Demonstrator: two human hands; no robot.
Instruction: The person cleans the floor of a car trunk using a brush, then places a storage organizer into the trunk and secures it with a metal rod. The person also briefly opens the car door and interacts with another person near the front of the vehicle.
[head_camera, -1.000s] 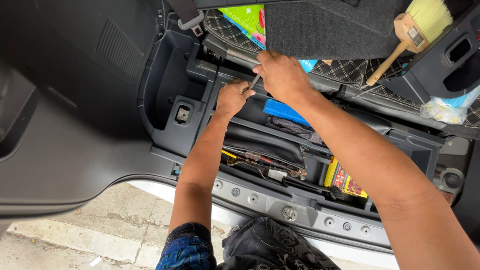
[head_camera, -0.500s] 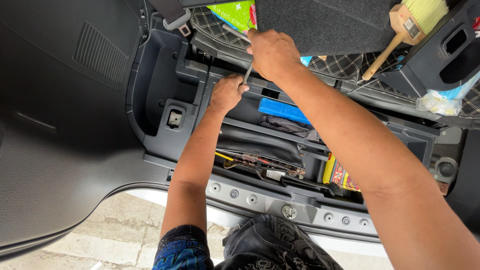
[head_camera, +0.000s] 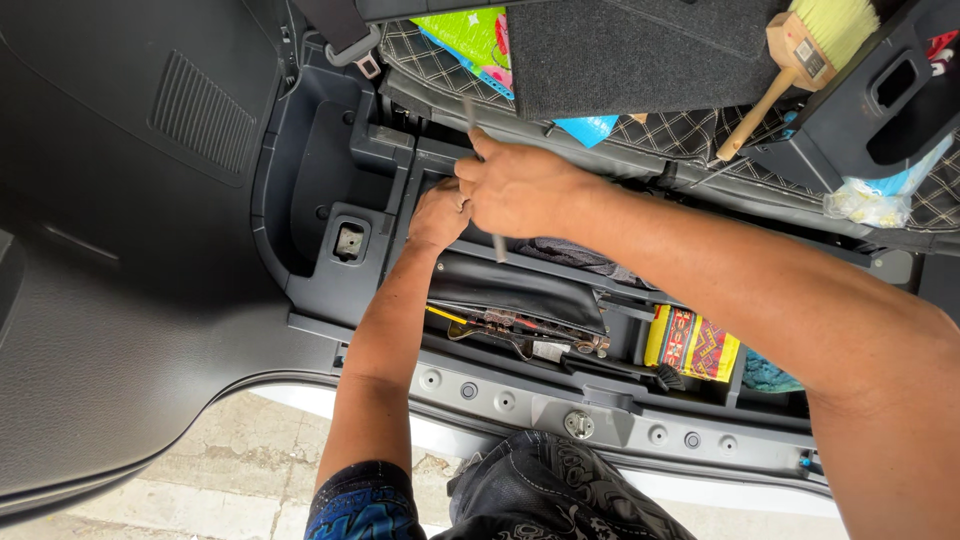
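The dark plastic storage well (head_camera: 330, 180) of a vehicle's rear fills the view. At its twelve o'clock edge the right hand (head_camera: 520, 185) is clenched around a thin metal rod (head_camera: 497, 245); the left hand (head_camera: 438, 215), at nine o'clock of it, presses the trim, its grasp unclear. If the rod slips, it could jab the left fingers or drop among the tools (head_camera: 520, 330) at six o'clock.

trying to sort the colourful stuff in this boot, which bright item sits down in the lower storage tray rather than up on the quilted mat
The yellow patterned pouch, standing in the lower tray right of the tools. The green packet and blue piece lie higher, on the quilted mat.
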